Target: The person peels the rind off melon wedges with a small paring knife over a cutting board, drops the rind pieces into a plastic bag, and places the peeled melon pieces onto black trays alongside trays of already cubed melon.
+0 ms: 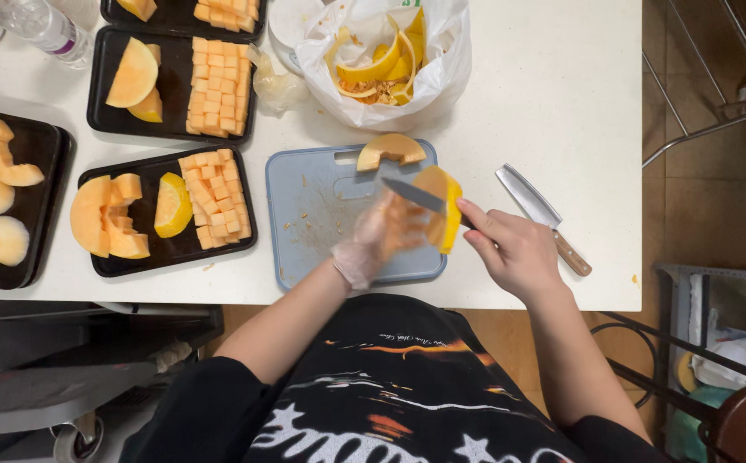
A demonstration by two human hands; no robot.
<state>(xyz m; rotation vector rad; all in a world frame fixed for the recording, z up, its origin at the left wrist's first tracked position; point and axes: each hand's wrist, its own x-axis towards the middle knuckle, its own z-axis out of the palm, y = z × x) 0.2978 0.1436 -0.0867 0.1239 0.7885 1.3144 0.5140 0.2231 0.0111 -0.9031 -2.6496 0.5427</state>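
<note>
Melon wedge (pixel 441 206), orange flesh with yellow rind, is held above the right part of the grey-blue cutting board (pixel 304 214). The left hand (pixel 381 236), in a thin clear glove, is closed around the wedge's lower side. The right hand (pixel 514 249), bare, grips the handle of a dark-bladed knife (pixel 411 195), forefinger stretched along it, the blade lying across the wedge's top. Judgement: the step in hand is paring rind from flesh; the next move calls for a steady draw of the blade along the rind, with the gloved fingers kept out of its path. A second wedge (pixel 392 150) lies at the board's far edge. A broad cleaver (pixel 537 214) with a wooden handle rests on the white table (pixel 561 103), just right of the board. Packages: black rectangular trays (pixel 167 249) to the left hold cubes and slices; a white plastic bag (pixel 381 60) behind the board holds peelings; a clear bottle (pixel 42 26) with a label lies at the far left corner.
</note>
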